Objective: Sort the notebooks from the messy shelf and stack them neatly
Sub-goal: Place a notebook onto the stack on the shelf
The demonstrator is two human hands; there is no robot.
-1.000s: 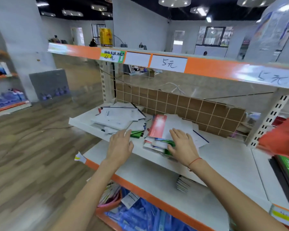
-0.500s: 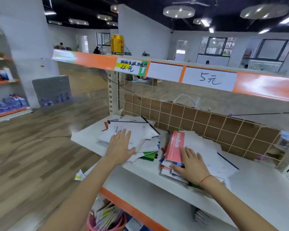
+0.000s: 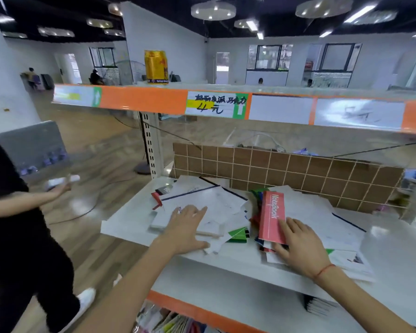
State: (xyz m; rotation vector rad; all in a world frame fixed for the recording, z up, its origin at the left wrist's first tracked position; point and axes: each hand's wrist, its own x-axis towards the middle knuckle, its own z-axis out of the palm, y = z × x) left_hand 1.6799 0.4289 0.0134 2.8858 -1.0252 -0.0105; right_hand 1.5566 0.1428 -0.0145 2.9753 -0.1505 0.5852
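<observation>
Toward the left end of the white shelf [image 3: 130,219], the left hand [image 3: 186,228] lies flat, fingers straight and spread, pressing on a loose pile of white notebooks [image 3: 202,203] near the front edge. Just right of that pile a green notebook [image 3: 238,235] pokes out at the front edge. Further right, the right hand [image 3: 298,248] rests palm down with fingers extended on a second messy heap, its fingertips touching a red notebook [image 3: 271,217] marked "NoteBook" that lies on top. Neither hand grips anything.
</observation>
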